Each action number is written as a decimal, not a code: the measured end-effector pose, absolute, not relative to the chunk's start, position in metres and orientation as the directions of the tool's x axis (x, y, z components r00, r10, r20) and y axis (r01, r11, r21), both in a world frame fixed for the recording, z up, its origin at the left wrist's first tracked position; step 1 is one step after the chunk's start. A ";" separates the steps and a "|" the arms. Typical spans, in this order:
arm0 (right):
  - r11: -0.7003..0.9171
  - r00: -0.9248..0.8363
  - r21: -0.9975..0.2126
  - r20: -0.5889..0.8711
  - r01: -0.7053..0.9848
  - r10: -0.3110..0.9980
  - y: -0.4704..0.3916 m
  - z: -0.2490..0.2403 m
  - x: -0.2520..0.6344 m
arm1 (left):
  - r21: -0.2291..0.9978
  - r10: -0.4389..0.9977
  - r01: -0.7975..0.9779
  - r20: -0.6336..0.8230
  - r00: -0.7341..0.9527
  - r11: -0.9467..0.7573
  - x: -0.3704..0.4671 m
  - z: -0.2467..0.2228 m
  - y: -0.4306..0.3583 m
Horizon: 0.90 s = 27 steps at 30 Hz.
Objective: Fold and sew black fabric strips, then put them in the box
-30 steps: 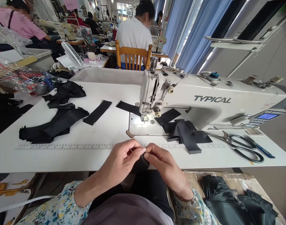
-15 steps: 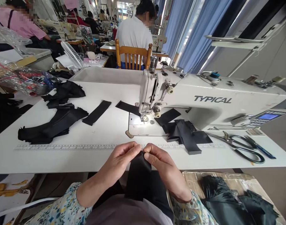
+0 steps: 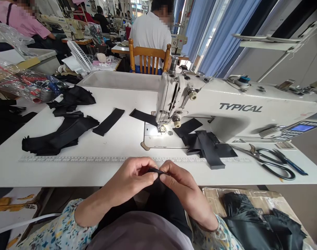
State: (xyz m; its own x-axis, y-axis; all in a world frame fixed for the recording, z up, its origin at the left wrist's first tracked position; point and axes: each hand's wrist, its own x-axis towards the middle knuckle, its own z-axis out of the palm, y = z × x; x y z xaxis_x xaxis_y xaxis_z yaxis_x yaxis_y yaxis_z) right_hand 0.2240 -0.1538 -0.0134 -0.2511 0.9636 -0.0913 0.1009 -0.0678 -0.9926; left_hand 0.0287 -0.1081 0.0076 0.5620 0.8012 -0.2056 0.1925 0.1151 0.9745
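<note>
Over the table's front edge, my left hand (image 3: 134, 177) and my right hand (image 3: 178, 178) pinch a black fabric piece (image 3: 156, 171) between thumbs and fingers, close together. Its upper edge looks folded, and the lower part blends with the dark trousers behind it. Beyond my hands stands a white sewing machine (image 3: 213, 93), with a black strip (image 3: 143, 116) lying by its presser foot. To the right of the needle area lies a loose pile of black strips (image 3: 209, 149). Another black strip (image 3: 109, 121) rests left of the machine.
Black fabric pieces (image 3: 59, 133) lie at the table's left. Scissors (image 3: 270, 159) and a blue-handled tool (image 3: 295, 166) sit at the right. A printed ruler scale (image 3: 77, 159) runs along the table front. More black fabric (image 3: 252, 218) lies on cardboard at lower right. A co-worker (image 3: 150, 33) sits ahead.
My hands have turned the fabric: its hanging panel, plainly seen before, is now mostly hidden, and a narrow folded edge shows between the fingers. The camera view has shifted slightly.
</note>
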 end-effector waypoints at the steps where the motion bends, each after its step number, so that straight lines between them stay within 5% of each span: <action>1: -0.111 -0.277 -0.992 -0.122 0.057 0.953 -0.155 -0.012 0.225 | 0.974 0.780 0.180 -0.221 0.586 0.140 0.027 0.008 -0.107; 10: -0.314 -0.427 -0.936 -0.222 -0.159 0.877 -0.152 -0.013 0.231 | 0.944 0.690 0.076 -0.288 0.665 0.321 0.021 0.000 -0.103; 15: -0.220 -0.314 -0.975 -0.197 -0.041 0.929 -0.148 -0.020 0.232 | 0.948 0.701 0.039 -0.261 0.663 0.315 0.023 0.003 -0.106; 20: -0.166 -0.307 -0.985 -0.173 0.048 0.936 -0.150 -0.017 0.231 | 0.965 0.776 0.189 -0.258 0.575 0.181 0.024 0.004 -0.109; 27: -0.318 -0.424 -0.923 -0.205 -0.215 0.882 -0.150 -0.024 0.230 | 0.954 0.724 0.086 -0.276 0.633 0.288 0.022 -0.008 -0.107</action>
State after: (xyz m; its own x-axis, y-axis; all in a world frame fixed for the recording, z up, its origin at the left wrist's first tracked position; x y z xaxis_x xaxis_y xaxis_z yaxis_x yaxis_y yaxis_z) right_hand 0.2303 -0.1500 -0.0236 -0.4243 0.8820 -0.2052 -0.2148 -0.3182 -0.9234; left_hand 0.0221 -0.1066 -0.0083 0.6329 0.7236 -0.2756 0.0856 0.2884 0.9537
